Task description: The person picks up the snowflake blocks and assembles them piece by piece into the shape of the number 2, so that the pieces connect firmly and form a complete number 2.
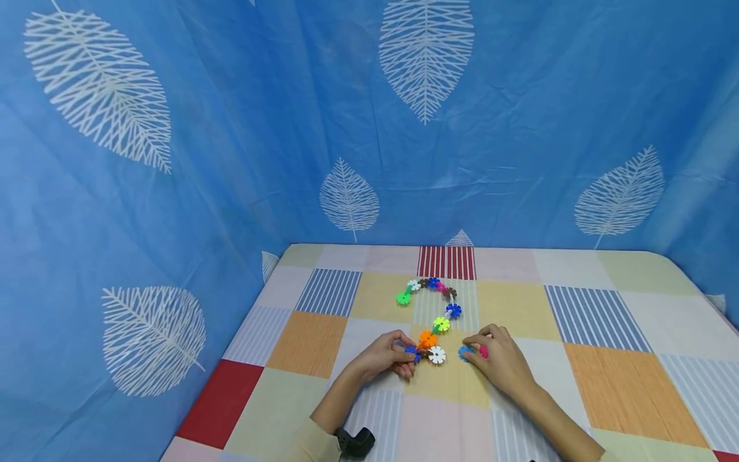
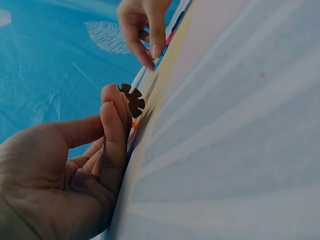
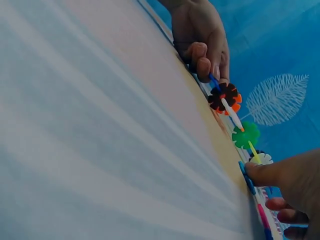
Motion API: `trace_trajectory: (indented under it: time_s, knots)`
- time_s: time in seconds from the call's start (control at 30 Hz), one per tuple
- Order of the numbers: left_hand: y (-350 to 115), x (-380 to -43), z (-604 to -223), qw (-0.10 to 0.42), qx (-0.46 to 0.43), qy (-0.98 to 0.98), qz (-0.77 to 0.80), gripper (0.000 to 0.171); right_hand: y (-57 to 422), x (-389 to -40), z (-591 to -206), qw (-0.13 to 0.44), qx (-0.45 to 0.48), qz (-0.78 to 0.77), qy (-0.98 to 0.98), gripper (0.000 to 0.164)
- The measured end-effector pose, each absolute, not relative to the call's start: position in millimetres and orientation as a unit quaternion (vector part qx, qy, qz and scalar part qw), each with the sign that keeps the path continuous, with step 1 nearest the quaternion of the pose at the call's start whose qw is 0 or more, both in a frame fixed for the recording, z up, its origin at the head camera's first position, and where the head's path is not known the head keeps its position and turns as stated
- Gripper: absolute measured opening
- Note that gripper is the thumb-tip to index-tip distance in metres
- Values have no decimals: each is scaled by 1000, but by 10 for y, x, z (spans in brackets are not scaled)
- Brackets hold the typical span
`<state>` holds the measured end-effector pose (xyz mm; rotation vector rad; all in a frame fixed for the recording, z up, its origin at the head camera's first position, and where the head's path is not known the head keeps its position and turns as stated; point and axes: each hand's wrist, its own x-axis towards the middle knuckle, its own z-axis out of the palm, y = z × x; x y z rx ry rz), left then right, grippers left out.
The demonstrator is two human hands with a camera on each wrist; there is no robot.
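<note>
A curved chain of interlocking notched plastic discs lies on the table, from a bright green disc (image 1: 403, 298) at its far end to an orange disc (image 1: 428, 339) nearer me. My left hand (image 1: 385, 355) pinches a dark blue disc (image 1: 412, 352) at the near end. Beside that, a brown disc (image 2: 134, 102) joins a white disc (image 1: 437, 355). My right hand (image 1: 501, 358) holds a loose light blue disc (image 3: 246, 177) by its edges, with the thumb on it, apart from the chain. A pink disc (image 1: 484, 351) lies under the right hand's fingers, partly hidden.
A patchwork cloth (image 1: 450, 420) with coloured squares covers the table. Blue curtains (image 1: 508, 128) printed with white leaves hang behind and at the sides. The chain's middle, with a yellow disc (image 1: 441, 324), lies beyond my hands. A black wrist strap (image 1: 356, 443) is on the left forearm.
</note>
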<state>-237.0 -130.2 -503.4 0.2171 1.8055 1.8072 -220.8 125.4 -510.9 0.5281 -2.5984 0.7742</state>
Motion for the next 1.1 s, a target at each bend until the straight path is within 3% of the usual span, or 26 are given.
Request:
trace_trajectory:
  time_s: [0.33,0.7,1.1]
  knots:
    - [-1281,-2370,-5037,288,76,678,672,17,1376,-2251,-4993,81,187,325,-923,22]
    - [-1311,-2386,-5043,292,82,673,675,17,1231,-2275,-5081,46,202,481,-852,8]
    - [-1311,-2388,-5033,294,81,683,663,17,1141,-2261,-5202,114,232,476,-841,14]
